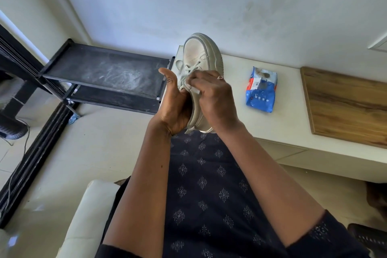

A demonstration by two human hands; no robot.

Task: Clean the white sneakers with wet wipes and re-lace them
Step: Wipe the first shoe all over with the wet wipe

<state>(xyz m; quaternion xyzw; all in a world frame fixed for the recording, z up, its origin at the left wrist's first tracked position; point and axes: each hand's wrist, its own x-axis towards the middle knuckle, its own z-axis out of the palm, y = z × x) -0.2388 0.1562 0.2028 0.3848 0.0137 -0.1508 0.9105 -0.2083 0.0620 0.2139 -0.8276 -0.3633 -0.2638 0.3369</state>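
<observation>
The white sneaker [199, 54], toe pointing away, is held up over the bench [282, 132] edge, left hand [176, 107] gripping its side, right hand [213, 94] pinching a wipe [195, 89] against the laces [189, 69], with a blue wipes pack [261, 90] lying on the bench to its right.

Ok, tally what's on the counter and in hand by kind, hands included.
Sneaker: 1
Wet wipe: 1
Wipes pack: 1
Wooden board: 1
Hands: 2, left hand and right hand
Total: 6
</observation>
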